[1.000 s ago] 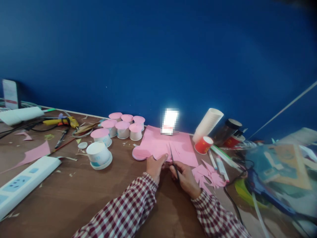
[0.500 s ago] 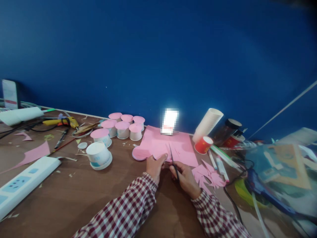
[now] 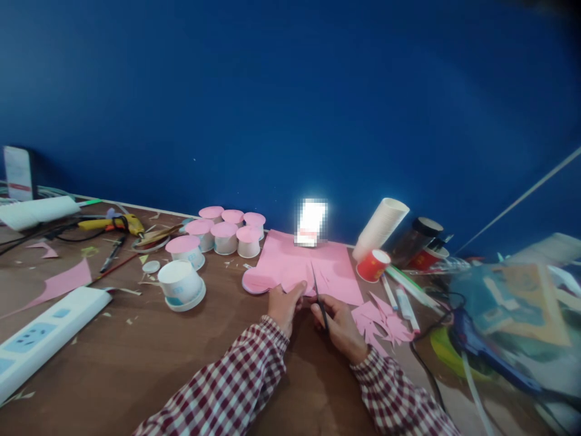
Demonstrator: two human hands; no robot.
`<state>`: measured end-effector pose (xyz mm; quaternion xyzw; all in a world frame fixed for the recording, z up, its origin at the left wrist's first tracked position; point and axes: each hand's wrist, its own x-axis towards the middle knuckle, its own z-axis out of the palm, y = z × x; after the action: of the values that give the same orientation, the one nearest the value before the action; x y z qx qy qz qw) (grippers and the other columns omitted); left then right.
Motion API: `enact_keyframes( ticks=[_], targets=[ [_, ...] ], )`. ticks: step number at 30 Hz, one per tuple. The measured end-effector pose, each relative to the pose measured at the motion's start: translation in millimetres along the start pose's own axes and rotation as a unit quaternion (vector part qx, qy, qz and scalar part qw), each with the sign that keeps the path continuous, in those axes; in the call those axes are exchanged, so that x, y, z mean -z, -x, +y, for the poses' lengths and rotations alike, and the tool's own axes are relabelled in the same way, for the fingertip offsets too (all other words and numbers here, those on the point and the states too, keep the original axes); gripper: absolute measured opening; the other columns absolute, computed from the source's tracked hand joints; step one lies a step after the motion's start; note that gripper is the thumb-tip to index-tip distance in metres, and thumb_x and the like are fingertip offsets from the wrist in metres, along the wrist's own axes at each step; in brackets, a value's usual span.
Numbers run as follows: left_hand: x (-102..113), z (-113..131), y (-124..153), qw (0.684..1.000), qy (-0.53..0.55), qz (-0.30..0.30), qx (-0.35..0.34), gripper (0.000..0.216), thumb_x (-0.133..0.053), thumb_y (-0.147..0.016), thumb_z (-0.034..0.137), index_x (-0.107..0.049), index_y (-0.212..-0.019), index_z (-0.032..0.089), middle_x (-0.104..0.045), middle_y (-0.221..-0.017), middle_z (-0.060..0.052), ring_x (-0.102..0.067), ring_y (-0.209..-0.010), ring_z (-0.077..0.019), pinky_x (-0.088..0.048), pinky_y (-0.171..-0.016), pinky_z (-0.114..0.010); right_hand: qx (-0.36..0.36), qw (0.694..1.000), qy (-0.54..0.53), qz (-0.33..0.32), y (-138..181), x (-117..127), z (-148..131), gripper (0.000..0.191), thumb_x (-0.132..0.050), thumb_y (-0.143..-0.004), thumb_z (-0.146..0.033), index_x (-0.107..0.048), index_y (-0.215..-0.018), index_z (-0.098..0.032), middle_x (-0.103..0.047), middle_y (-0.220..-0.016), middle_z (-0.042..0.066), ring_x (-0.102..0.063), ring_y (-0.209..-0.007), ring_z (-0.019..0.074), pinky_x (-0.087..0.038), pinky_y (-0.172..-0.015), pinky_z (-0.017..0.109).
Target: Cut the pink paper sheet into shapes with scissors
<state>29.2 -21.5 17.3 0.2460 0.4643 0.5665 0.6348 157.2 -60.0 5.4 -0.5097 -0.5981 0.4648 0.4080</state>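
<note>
My right hand [image 3: 342,327] is closed round the handles of dark scissors [image 3: 316,289], whose blades point away from me over a pink paper sheet [image 3: 338,263]. Just left of the blades, my left hand [image 3: 284,306] pinches a piece of pink paper [image 3: 293,281]; its outline is hard to tell against the sheet beneath. Round pink paper cutouts [image 3: 255,280] lie stacked left of that hand. Jagged pink offcuts [image 3: 384,321] lie to the right of my right hand.
Several paper cups topped with pink discs [image 3: 224,230] stand at the back left, near a white paper cup [image 3: 180,281]. A power strip [image 3: 54,336] lies at left. A tilted cup stack [image 3: 381,227], a red cup [image 3: 373,265] and a blue glue gun [image 3: 488,351] are at right.
The scissors and the pinched paper have shifted very slightly. Both hands stay in nearly the same place, and the surroundings look the same.
</note>
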Motion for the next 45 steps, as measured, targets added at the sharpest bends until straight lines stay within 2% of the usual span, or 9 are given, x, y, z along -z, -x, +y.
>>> enact_keyframes(
  ticks=[9,20,45],
  targets=[
    [2.3,-3.6,-2.0,1.0,-0.018,0.008,0.023,0.031,-0.077,-0.052,0.032,-0.054,-0.059,0.013,-0.048,-0.043,0.004,-0.041,-0.038,-0.0062,-0.029,-0.036,-0.018,0.017,1.0,-0.006,0.005,0.4,-0.9,-2.3,0.036,-0.055,-0.084,-0.043,-0.061,-0.103,-0.013,-0.047,-0.057,-0.004,-0.044,-0.05,0.0097,-0.037,-0.048,0.021],
    [2.6,-5.3,-2.4,1.0,-0.002,-0.002,0.031,0.031,-0.076,-0.055,0.032,-0.055,-0.066,0.012,-0.052,-0.046,0.003,-0.043,-0.039,-0.0059,-0.033,-0.038,-0.018,0.006,1.0,-0.012,0.006,0.6,-1.3,0.5,0.036,-0.054,-0.084,-0.044,-0.06,-0.103,-0.014,-0.046,-0.057,-0.004,-0.043,-0.05,0.01,-0.036,-0.047,0.021],
    [3.3,-7.3,-3.7,1.0,-0.011,0.007,0.01,0.031,-0.076,-0.055,0.032,-0.059,-0.069,0.011,-0.051,-0.047,0.004,-0.041,-0.039,-0.0054,-0.031,-0.037,-0.018,0.011,1.0,-0.02,0.004,0.4,-0.7,1.9,0.034,-0.055,-0.085,-0.042,-0.059,-0.103,-0.013,-0.045,-0.057,-0.004,-0.042,-0.05,0.0097,-0.033,-0.047,0.021]
  ],
)
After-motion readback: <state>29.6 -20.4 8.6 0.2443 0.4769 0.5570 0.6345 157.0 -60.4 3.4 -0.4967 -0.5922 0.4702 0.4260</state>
